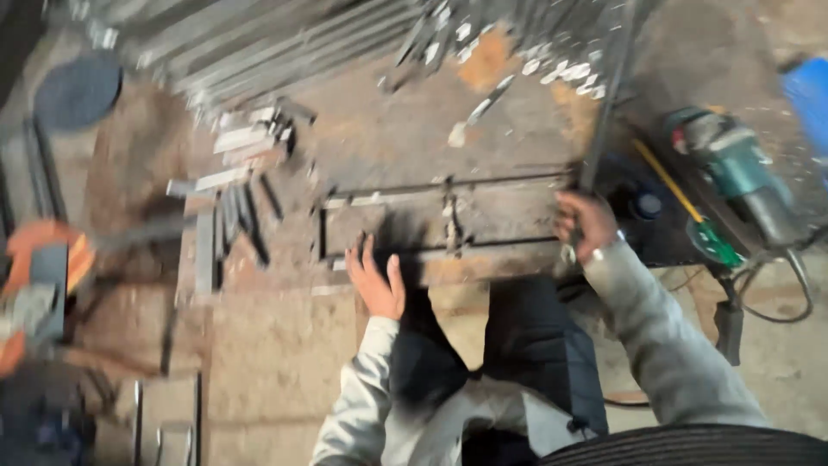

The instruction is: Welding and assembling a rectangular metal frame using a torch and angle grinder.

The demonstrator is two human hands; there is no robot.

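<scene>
Both my hands on a rectangular steel frame on the rusty bench.

My left hand (377,280) lies flat, fingers spread, on the near rail of the metal frame (444,223), whose long axis runs left to right before me. My right hand (585,226) is curled around the frame's right end, touching a long bar (608,103) that leans away. A green angle grinder (733,168) lies well right.

I had both arms stretched forward and down, sleeves in pale grey. My left hand (377,280) lay palm down, fingers spread and pointing away from me, the wrist straight. My right hand (586,226) sat farther out to the right, fingers curled into a closed grip, the forearm angling inward.
</scene>
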